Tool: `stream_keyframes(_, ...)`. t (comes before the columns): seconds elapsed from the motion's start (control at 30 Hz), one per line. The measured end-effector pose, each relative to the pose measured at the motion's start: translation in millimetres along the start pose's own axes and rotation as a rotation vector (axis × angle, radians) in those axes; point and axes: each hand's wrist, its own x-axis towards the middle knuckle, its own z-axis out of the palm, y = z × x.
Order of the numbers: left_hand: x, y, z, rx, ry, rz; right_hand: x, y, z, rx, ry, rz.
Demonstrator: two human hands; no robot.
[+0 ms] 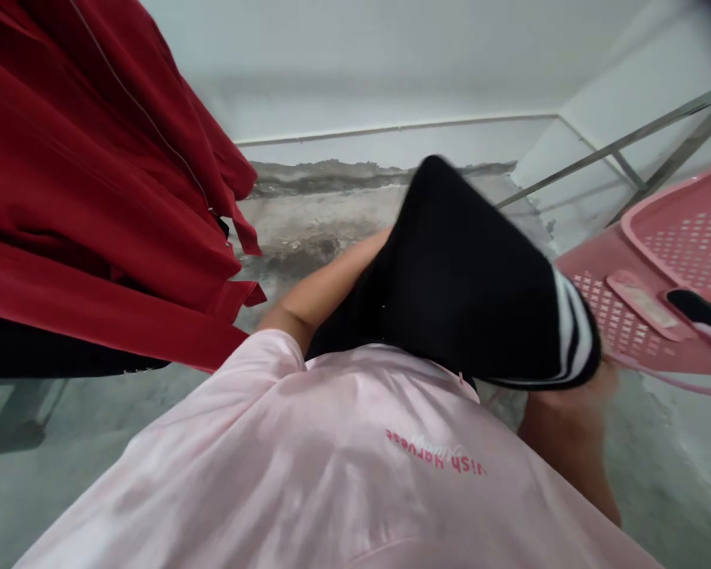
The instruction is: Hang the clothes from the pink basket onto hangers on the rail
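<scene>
A black garment with white stripes at its right end is spread in front of my body, its top raised to a peak. My left forearm reaches behind or into the dark cloth, which hides the left hand and its fingers. At the striped end, my right hand is blurred and closed on the cloth, its fingers mostly covered. My pink shirt fills the lower middle.
Red clothing hangs at the left, with a dark piece below it. A pink perforated basket holding a black object stands at the right, near a metal frame. Behind are a pale wall and rough concrete floor.
</scene>
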Motion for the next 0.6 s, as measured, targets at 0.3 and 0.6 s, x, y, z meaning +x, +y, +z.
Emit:
stream_keyframes(0.3, -94, 26, -0.9, -0.692, 0.173, 0.157, 27, 2, 32, 0.125, 0.086, -0.213)
stream_keyframes(0.6, -145, 71, 34.8, -0.538, -0.102, 0.234, 12, 20, 52, -0.216, -0.171, 0.044)
